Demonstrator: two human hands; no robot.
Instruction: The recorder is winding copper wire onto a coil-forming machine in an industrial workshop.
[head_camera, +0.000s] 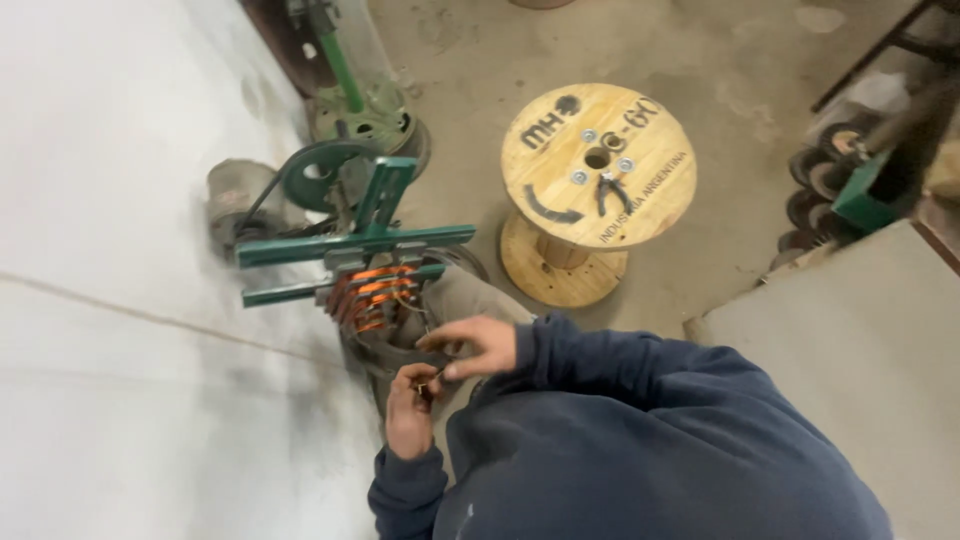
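Note:
My left hand (408, 412) is curled shut, pinching the end of a thin wire (424, 322) just below my right hand. My right hand (476, 346) hovers over it, its fingers pinched on the same wire. The wire runs up to orange copper coils (368, 296) wound on a green metal frame (352, 243). Both hands sit close together right of the coils, above a dark round motor housing (372, 352). What my left fingers grip is small and partly hidden. Dark blue sleeves cover both arms.
A wooden cable spool (597, 165) stands on the concrete floor beyond my hands, with pliers (606, 190) lying on top. A white wall (120, 200) fills the left. Green machine parts (360, 100) stand behind the frame, and dark metal discs (815, 185) lie at the right.

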